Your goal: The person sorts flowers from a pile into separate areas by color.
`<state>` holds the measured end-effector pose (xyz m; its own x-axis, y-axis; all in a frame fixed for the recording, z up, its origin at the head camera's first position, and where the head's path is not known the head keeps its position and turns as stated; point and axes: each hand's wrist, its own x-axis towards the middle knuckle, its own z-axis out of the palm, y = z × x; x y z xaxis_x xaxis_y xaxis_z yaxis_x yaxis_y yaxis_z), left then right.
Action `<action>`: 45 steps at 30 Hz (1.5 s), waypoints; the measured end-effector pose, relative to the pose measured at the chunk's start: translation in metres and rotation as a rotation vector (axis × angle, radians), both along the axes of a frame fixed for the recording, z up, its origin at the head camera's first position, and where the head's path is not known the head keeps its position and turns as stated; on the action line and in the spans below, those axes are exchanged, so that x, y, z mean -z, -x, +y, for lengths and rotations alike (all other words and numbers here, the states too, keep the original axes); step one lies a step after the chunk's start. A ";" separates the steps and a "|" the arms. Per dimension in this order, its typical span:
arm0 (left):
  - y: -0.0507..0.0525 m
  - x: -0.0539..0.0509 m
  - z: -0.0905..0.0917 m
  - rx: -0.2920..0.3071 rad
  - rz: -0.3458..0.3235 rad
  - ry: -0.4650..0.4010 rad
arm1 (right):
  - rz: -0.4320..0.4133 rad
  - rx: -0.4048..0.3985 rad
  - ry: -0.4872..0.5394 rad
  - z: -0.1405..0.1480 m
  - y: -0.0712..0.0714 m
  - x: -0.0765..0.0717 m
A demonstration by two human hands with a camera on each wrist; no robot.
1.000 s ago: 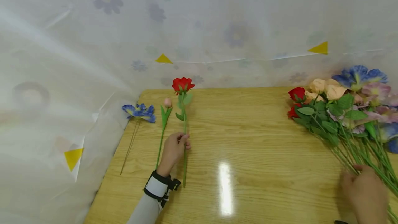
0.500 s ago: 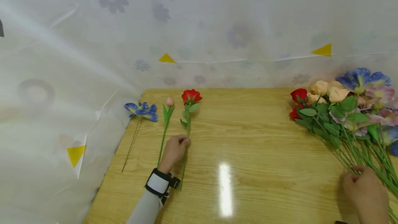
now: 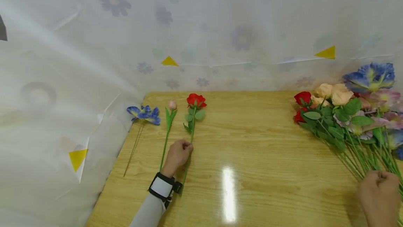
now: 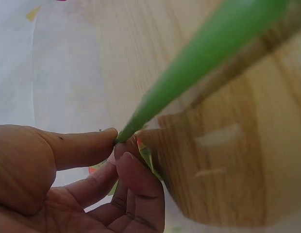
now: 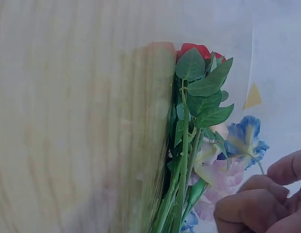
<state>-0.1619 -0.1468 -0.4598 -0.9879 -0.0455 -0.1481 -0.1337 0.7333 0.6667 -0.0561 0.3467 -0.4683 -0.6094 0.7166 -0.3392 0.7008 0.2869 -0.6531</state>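
Observation:
My left hand (image 3: pixel 177 155) pinches the green stem of a red rose (image 3: pixel 196 100) between thumb and fingers, low over the table. The stem (image 4: pixel 189 63) runs up close to the camera in the left wrist view. Beside it lie a pink tulip (image 3: pixel 172 105) and a blue flower (image 3: pixel 145 115) with a thin stem. At the right, my right hand (image 3: pixel 379 193) has curled fingers by the bouquet stems. It pinches the thin stem of another blue flower (image 5: pixel 247 141), whose head stands above the bunch. The pinch point is partly hidden.
A bunch of artificial flowers, with red roses (image 3: pixel 303 97), peach roses (image 3: pixel 341 96) and pale pink blooms (image 3: pixel 384 97), lies on the right of the wooden table (image 3: pixel 245 129). Pale flower-printed sheeting (image 3: pixel 220 20) hangs behind the table and along its left side.
The red rose's head has come down and to the right, its stem now slanting. My right hand has shifted right, and the blue flower at the top of the bunch has risen slightly.

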 end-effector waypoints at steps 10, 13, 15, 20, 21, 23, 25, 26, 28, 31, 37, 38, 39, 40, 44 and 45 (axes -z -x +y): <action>0.004 0.003 -0.002 -0.016 -0.018 0.007 | 0.157 0.031 -0.098 -0.005 -0.007 -0.009; 0.004 0.004 -0.002 -0.027 -0.015 0.006 | 0.225 0.032 -0.099 -0.011 -0.008 -0.012; 0.004 0.004 -0.003 -0.027 -0.003 0.009 | 0.303 0.014 -0.021 -0.017 -0.008 -0.013; 0.001 0.002 -0.005 -0.029 0.024 0.041 | 0.564 -0.087 0.350 -0.031 -0.009 -0.016; 0.001 0.001 -0.005 -0.034 0.024 0.045 | 0.598 -0.099 0.404 -0.034 -0.010 -0.016; 0.001 0.000 -0.004 -0.028 0.030 0.071 | 0.612 -0.107 0.464 -0.039 -0.010 -0.018; 0.002 -0.003 0.000 -0.021 0.050 0.093 | 0.609 -0.133 0.504 -0.045 -0.011 -0.020; 0.002 -0.005 0.003 -0.015 0.065 0.097 | 0.605 -0.154 0.524 -0.047 -0.012 -0.021; 0.002 -0.010 0.010 -0.001 0.102 0.092 | 0.604 -0.215 0.581 -0.053 -0.012 -0.024; 0.000 -0.018 0.024 0.044 0.164 0.036 | 0.584 -0.308 0.563 -0.065 -0.011 -0.028; -0.017 -0.041 0.059 0.259 0.215 -0.171 | 0.494 -0.445 0.461 -0.098 -0.010 -0.035; -0.021 -0.046 0.067 0.297 0.211 -0.205 | 0.481 -0.460 0.454 -0.104 -0.010 -0.035; -0.025 -0.050 0.075 0.330 0.201 -0.240 | 0.481 -0.474 0.454 -0.109 -0.010 -0.034; -0.029 -0.053 0.083 0.361 0.199 -0.273 | 0.472 -0.488 0.451 -0.114 -0.011 -0.034; -0.043 -0.063 0.117 0.490 0.185 -0.372 | 0.470 -0.536 0.430 -0.132 -0.012 -0.032; -0.046 -0.065 0.125 0.520 0.176 -0.398 | 0.469 -0.542 0.417 -0.136 -0.013 -0.032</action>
